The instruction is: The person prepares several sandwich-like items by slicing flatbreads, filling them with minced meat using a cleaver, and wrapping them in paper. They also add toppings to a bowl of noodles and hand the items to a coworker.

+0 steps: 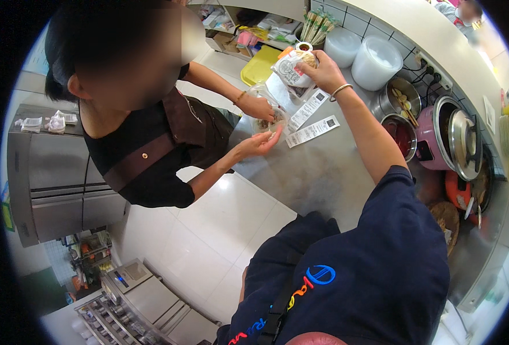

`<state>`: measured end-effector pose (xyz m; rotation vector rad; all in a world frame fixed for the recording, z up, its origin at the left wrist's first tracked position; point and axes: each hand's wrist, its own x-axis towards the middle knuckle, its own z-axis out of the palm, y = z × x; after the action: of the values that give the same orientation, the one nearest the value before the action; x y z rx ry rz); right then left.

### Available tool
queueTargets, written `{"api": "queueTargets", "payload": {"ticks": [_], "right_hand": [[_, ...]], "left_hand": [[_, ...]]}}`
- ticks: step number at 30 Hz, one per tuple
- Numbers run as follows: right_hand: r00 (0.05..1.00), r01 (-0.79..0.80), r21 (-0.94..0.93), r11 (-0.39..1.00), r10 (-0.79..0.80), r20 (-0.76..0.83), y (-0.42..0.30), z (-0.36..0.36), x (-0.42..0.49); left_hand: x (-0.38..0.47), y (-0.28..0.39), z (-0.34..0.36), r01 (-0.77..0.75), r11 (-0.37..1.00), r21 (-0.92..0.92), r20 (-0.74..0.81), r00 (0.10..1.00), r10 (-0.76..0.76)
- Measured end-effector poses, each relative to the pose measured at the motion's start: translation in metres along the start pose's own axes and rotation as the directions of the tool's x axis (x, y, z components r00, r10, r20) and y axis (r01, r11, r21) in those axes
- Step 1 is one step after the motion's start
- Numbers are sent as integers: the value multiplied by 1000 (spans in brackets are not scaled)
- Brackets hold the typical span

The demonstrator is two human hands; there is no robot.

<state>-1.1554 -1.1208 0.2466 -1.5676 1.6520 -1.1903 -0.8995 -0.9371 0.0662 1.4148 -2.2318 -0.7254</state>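
My right hand (322,69) grips a white printed paper bag (290,71), with pale yellow food visible at its opening. It is raised over the far end of a stainless steel worktop (323,172). Below the bag, a clear plastic bag (301,92) with dark contents is partly hidden. Two paper slips (312,131) bearing print lie beside it. Across the worktop corner, a co-worker's hands (259,142) are at a clear plastic bag around a round container (263,125) of food. My left hand is out of view.
Stacked clear plastic bowls (376,64) and wrapped chopsticks (317,26) stand along the tiled wall. Down the right side are a steel pot (401,97), a pot of red liquid (397,133), a pink cooker (433,136) and a round wooden board (446,224). The co-worker (164,142) stands at left.
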Motion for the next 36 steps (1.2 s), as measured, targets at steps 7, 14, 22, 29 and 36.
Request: {"api": "queueTargets", "payload": {"ticks": [7,14,22,29,36], "right_hand": [[999,44,88,995,-45,14,1,10,-10],[990,96,-92,991,-86,111,-22,29,-28],[927,49,-358,932,91,365,-11,108,-39],[822,-265,-46,963,250,511,48,158,-64],[988,67,165,984,-88,125,39,116,-147]], "left_hand": [[85,7,54,-242,874,422,121,970,210],[117,-5,104,-461,480,746,315,880,355],[136,-20,146,-551,32,834,493,771,403],[165,-29,179,-551,-81,831,525,727,443],[186,-15,179,-474,-253,844,529,651,545]]}}
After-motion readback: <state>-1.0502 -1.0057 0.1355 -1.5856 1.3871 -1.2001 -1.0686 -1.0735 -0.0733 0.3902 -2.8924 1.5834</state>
